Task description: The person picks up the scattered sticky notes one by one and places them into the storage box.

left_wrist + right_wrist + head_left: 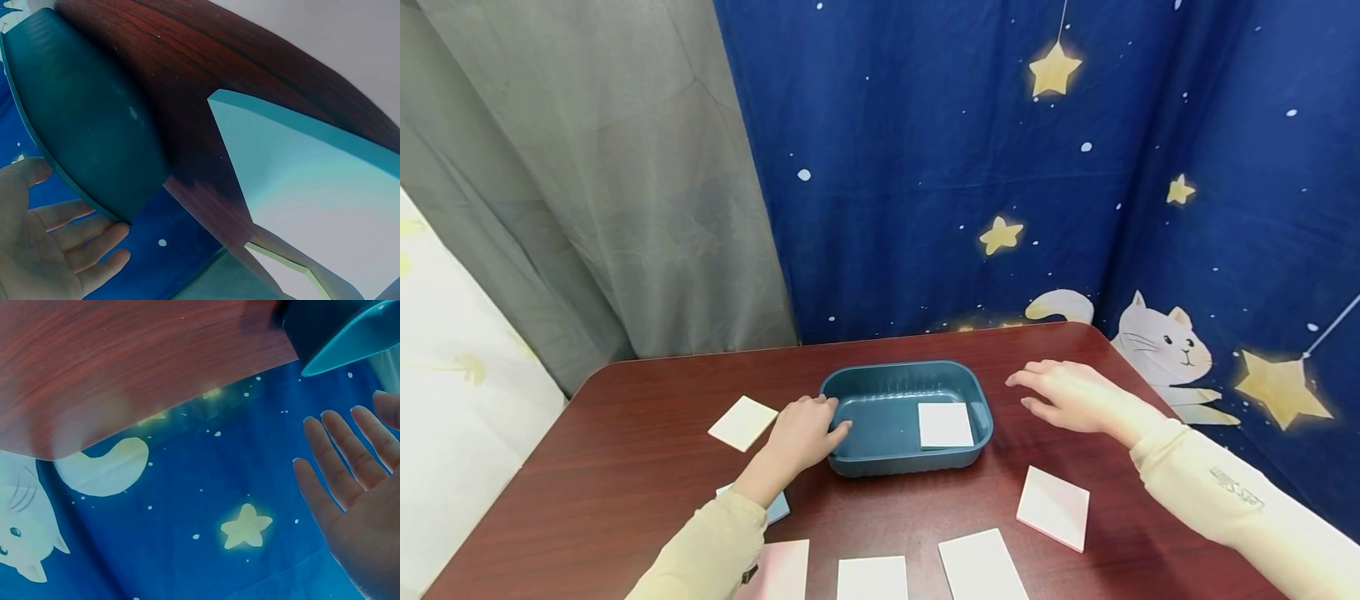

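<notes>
A teal plastic bin [907, 465] stands on the table with a white square sticky note pad [945, 425] lying inside at its right end. My left hand [805, 429] is at the bin's left rim, thumb reaching over the edge, fingers loosely extended; in the left wrist view the fingertips [119, 231] come right up to the rim. To the right of the bin, my right hand [1063, 393] hovers with relaxed fingers and nothing in it. The right wrist view shows its fingers [337, 465] spread apart from the bin.
Around the bin lie a pale yellow pad [742, 423], a blue pad [777, 507] partly behind the left forearm, pink pads at front left [784, 571] and right [1054, 508], and white pads [872, 578] near the front. Curtains [925, 208] hang behind the table [647, 450].
</notes>
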A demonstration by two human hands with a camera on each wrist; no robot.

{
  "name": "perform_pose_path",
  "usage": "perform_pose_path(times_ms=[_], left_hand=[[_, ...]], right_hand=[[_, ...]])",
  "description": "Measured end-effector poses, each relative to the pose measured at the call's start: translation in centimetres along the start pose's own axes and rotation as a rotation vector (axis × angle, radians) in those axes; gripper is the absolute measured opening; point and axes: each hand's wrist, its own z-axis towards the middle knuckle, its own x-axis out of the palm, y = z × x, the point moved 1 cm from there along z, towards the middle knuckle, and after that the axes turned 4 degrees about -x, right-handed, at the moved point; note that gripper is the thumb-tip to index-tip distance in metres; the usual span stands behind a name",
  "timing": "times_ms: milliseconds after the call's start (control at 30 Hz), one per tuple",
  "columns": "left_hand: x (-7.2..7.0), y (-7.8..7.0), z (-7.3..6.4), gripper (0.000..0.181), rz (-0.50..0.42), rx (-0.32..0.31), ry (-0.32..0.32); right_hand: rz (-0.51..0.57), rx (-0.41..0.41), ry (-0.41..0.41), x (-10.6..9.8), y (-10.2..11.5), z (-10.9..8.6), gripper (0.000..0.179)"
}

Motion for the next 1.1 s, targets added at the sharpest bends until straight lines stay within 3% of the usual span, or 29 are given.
perform_pose_path(times_ms=[433, 1100], left_hand=[[0.2, 0.0, 0.0, 0.04, -0.009, -0.001, -0.009], [0.3, 0.1, 0.0, 0.04, -0.005, -0.005, -0.012]], right_hand=[[0.033, 0.013, 0.023, 1.4, 0.1, -1.9, 0.028], [0.107, 0.026, 0.031, 5.4, 0.2, -4.9, 0.028]])
